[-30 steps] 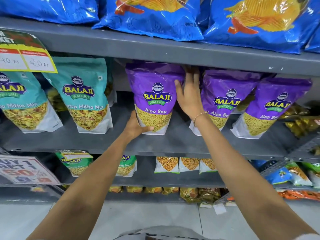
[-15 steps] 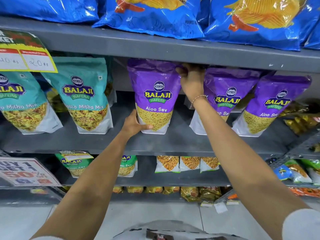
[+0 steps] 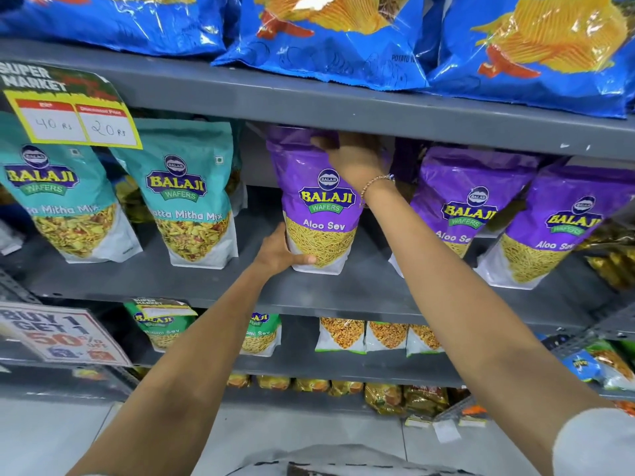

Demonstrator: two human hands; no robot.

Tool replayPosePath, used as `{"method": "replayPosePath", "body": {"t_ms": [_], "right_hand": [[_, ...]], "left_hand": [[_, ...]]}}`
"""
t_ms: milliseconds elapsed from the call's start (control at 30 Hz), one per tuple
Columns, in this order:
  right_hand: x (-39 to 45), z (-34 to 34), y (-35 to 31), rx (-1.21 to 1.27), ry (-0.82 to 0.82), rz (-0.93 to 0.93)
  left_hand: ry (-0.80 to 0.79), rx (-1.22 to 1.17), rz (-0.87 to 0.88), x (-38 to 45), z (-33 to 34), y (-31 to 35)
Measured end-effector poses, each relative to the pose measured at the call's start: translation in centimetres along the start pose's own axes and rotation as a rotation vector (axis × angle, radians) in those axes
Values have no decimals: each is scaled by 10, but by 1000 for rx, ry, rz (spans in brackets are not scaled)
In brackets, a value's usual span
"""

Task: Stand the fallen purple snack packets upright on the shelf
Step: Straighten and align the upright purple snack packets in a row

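Observation:
Three purple Aloo Sev packets stand on the grey middle shelf (image 3: 343,293). The left purple packet (image 3: 311,201) is upright and held by both hands. My left hand (image 3: 280,252) grips its lower left corner, thumb across the front. My right hand (image 3: 354,156) clasps its top edge under the shelf above. The middle purple packet (image 3: 470,207) leans left, partly hidden by my right forearm. The right purple packet (image 3: 556,228) also leans left.
Two teal Khatta Mitha Mix packets (image 3: 185,194) stand to the left, below a hanging price tag (image 3: 72,115). Blue chip bags (image 3: 330,39) fill the shelf above. Smaller packets (image 3: 343,334) line the lower shelves. A promo sign (image 3: 58,334) hangs at lower left.
My right hand rose from the packet's right side to its top edge and closed on it. The left purple packet stands a little straighter. My left hand stayed at its lower corner.

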State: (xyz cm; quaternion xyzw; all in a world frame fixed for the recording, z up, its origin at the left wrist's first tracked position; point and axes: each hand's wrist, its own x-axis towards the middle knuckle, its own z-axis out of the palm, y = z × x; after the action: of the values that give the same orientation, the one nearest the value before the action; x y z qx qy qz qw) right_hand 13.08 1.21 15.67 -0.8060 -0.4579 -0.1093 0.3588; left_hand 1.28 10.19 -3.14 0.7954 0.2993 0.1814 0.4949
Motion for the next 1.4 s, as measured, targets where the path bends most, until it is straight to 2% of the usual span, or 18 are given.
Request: {"method": "replayPosePath", "body": {"t_ms": [167,233,333,400,467,533,567,600,667,733,767,833,967,1033,1200,1400], "right_hand": [[0,1,1,129,192,129],[-3,0,1,128,210,125],[-9,-3,-2,84,158,13],[-18,-2,1,-142,164,-95],[-40,6,14,-276,312,-146],[-80,18,35,-136,441,-197],[-105,24,51,-36,447,-195],[-128,30,69,52,434,-153],[-167,34,114,200,471,73],[-190,25,158,216,557,353],[-194,18,176,173,561,426],[-193,-1,205,171,484,467],[-163,-29,247,511,108,530],[-155,-36,261,621,-30,582],[-151,-40,284,697,-218,661],[-153,-37,290,757,-229,656]], "left_hand": [[23,-8,-17,-1,2,-2],[26,-10,-21,-2,3,-3],[33,-2,-18,-3,4,-6],[43,-7,-20,-3,5,-7],[52,-15,-22,-5,7,-7],[63,-27,-27,-6,8,-7],[69,-34,-28,-7,9,-7],[74,-40,-26,-7,9,-7],[76,-45,-24,-8,10,-8],[74,-42,-23,-7,10,-8],[75,-37,-25,-7,10,-8],[75,-30,-30,-7,11,-8],[80,-16,-38,-6,11,-9],[80,2,-35,-5,11,-8],[87,17,-44,-6,10,-9],[87,-32,-48,-5,8,-11]]}}
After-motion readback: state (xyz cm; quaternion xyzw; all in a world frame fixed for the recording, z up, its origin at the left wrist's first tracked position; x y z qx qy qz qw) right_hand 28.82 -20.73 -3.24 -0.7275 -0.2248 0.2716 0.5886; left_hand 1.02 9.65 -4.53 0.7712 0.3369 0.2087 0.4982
